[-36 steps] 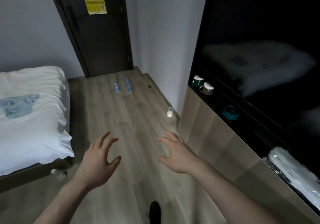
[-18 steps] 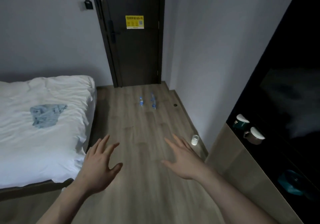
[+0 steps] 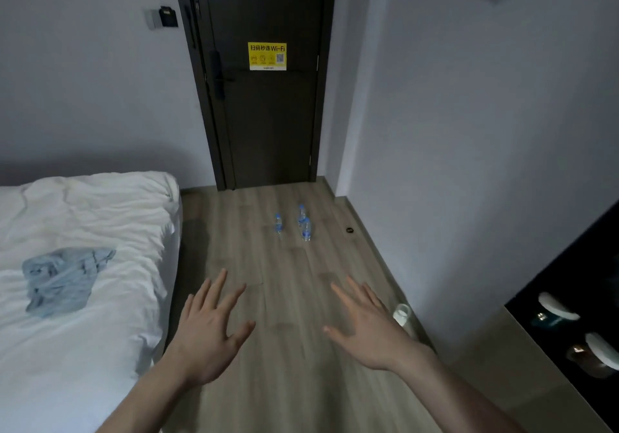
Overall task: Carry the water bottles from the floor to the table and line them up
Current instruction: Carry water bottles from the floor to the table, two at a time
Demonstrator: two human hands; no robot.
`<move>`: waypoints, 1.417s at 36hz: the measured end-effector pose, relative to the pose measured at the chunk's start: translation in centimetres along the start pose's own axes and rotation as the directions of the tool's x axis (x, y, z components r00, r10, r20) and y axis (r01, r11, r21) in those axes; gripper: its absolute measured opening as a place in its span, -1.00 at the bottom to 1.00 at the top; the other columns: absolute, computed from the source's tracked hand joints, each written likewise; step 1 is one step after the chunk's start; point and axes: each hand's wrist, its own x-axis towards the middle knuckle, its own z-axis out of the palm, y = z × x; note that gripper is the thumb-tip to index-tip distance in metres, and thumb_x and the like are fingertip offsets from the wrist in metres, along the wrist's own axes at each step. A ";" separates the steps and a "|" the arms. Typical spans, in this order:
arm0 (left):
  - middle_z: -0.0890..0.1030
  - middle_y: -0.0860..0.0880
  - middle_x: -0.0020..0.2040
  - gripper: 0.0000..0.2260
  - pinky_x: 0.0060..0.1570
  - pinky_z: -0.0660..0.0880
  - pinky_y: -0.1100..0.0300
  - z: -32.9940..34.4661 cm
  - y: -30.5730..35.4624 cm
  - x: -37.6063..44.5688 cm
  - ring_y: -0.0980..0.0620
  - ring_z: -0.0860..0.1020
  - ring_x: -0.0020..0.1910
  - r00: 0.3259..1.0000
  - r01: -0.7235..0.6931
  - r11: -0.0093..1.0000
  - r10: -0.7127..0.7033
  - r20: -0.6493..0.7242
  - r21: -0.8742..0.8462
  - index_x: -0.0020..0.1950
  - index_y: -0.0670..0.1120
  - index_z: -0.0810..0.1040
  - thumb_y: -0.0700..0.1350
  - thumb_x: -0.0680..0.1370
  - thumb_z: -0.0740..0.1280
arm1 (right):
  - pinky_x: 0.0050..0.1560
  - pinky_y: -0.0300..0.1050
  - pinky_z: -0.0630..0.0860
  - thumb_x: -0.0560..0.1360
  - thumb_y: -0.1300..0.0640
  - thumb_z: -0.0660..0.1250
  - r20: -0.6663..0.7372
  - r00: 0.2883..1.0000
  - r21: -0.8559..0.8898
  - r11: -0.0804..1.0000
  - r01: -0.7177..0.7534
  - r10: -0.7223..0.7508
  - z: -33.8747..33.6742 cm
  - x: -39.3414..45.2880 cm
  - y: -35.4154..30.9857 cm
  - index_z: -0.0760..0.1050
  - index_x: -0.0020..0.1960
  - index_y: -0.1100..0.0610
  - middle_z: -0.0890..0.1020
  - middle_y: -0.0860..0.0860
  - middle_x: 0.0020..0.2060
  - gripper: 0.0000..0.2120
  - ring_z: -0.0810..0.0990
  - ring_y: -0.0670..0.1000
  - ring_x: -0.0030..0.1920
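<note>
Ahead, three bottles [image 3: 303, 221] stand upright on the floor [image 3: 288, 298] near the door [image 3: 264, 114], well apart from both hands. Left hand [image 3: 209, 329] and right hand [image 3: 371, 327] hover with fingers spread, holding nothing; the right looks slightly nearer the pair on that side.

Empty hands [image 3: 291, 332] before distant floor bottles [image 3: 299, 223]

On the door [image 3: 268, 104] at twelve o'clock hangs a yellow sticker [image 3: 267, 56] reading "扫码秒连 Wi-Fi", with a QR code. Its small print is too fine to read.
</note>
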 end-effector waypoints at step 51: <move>-0.19 0.05 0.64 -0.35 0.57 -0.09 -0.04 -0.4 -13.7 78.8 -0.06 -0.17 0.62 0.948 -0.079 0.995 0.056 0.314 0.060 0.63 0.17 0.02 0.20 0.60 0.22 | 0.56 0.03 0.07 0.56 -0.25 0.21 0.150 0.968 0.047 0.976 -0.212 0.202 -16.4 73.7 6.3 -0.10 0.62 -0.15 -0.19 -0.08 0.61 -0.24 -0.10 0.04 0.60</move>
